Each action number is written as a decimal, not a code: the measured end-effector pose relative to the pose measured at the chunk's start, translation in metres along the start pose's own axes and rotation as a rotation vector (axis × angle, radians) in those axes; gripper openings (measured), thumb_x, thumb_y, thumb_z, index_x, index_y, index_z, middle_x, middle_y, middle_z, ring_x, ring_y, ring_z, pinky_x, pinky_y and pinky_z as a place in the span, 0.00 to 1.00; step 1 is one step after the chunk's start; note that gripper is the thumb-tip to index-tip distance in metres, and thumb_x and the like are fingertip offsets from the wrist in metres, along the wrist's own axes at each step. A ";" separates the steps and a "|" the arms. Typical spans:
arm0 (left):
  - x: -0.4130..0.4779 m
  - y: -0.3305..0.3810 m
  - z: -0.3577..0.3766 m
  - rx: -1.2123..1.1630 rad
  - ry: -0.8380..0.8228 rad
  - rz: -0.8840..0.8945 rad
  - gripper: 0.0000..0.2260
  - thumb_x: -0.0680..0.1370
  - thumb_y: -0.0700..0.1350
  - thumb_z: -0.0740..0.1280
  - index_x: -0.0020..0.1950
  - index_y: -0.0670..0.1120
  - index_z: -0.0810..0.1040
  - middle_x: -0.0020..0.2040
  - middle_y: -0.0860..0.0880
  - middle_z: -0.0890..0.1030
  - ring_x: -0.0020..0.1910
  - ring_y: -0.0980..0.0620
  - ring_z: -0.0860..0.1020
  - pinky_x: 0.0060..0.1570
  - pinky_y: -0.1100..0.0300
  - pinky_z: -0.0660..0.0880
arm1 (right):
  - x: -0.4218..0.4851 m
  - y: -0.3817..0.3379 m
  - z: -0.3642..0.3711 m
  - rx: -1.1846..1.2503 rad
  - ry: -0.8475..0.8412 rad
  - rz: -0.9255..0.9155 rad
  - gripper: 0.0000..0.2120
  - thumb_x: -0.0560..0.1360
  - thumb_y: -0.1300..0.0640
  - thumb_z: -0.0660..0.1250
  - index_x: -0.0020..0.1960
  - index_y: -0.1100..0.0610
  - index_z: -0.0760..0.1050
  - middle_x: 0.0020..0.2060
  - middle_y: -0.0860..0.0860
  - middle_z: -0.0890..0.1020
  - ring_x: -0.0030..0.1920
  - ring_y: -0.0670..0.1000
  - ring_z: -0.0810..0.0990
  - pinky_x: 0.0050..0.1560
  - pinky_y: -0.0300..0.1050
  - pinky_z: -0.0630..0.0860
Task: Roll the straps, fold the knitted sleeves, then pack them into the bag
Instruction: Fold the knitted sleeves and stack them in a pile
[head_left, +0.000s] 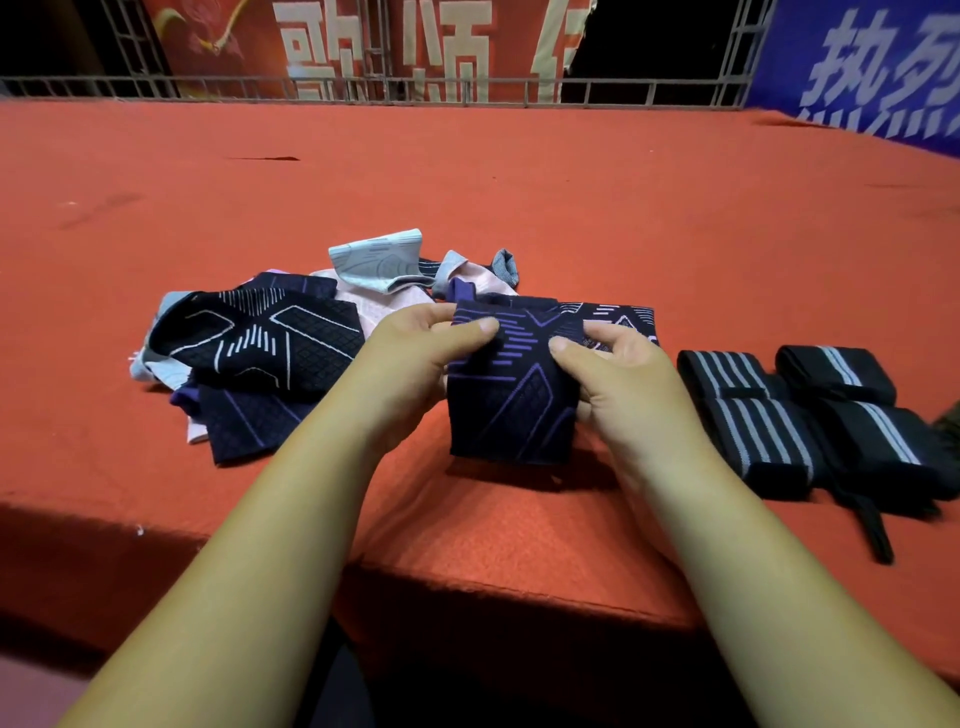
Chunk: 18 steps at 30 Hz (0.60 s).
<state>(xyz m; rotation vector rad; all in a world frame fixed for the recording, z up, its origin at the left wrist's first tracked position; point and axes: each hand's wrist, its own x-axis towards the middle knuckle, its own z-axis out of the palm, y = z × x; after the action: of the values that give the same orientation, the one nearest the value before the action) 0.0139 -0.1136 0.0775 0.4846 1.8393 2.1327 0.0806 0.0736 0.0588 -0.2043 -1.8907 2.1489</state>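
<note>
Pinching a purple-patterned knitted sleeve (514, 410) with left hand (415, 358) and right hand (618, 374)
Gripped by thumbs and curled fingers, over the red table (467, 182); left of the grip, a loose sleeve pile (260, 343); right of it, rolled straps (810, 415)

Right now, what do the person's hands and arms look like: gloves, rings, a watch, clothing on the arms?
Left hand and right hand are bare: no gloves, no visible rings, no watch or band at either wrist. Both arms are uncovered to the picture's lower edge. Thumbnails are short and unpainted.
</note>
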 end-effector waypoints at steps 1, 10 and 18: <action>0.000 0.001 -0.001 0.011 0.001 0.014 0.20 0.80 0.38 0.74 0.72 0.42 0.78 0.60 0.40 0.87 0.58 0.43 0.86 0.58 0.47 0.82 | 0.000 0.001 -0.001 -0.034 0.035 -0.023 0.26 0.77 0.51 0.75 0.73 0.51 0.71 0.54 0.52 0.90 0.55 0.57 0.90 0.61 0.71 0.82; -0.009 0.000 0.002 0.329 0.075 0.175 0.12 0.78 0.35 0.76 0.59 0.48 0.87 0.51 0.53 0.88 0.49 0.58 0.86 0.48 0.66 0.79 | -0.002 -0.001 -0.005 -0.135 0.000 -0.196 0.11 0.83 0.63 0.72 0.62 0.53 0.85 0.48 0.52 0.90 0.51 0.52 0.90 0.53 0.51 0.86; -0.005 -0.002 -0.002 0.427 0.134 0.244 0.13 0.78 0.38 0.77 0.60 0.51 0.88 0.53 0.53 0.89 0.56 0.57 0.86 0.58 0.64 0.79 | -0.001 0.001 -0.006 -0.249 -0.013 -0.302 0.13 0.79 0.65 0.75 0.61 0.54 0.85 0.52 0.47 0.90 0.56 0.48 0.89 0.64 0.57 0.83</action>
<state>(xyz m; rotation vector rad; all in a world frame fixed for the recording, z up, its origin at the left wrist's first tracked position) 0.0175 -0.1172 0.0749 0.7064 2.4399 1.9486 0.0833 0.0789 0.0564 0.0462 -2.0447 1.7244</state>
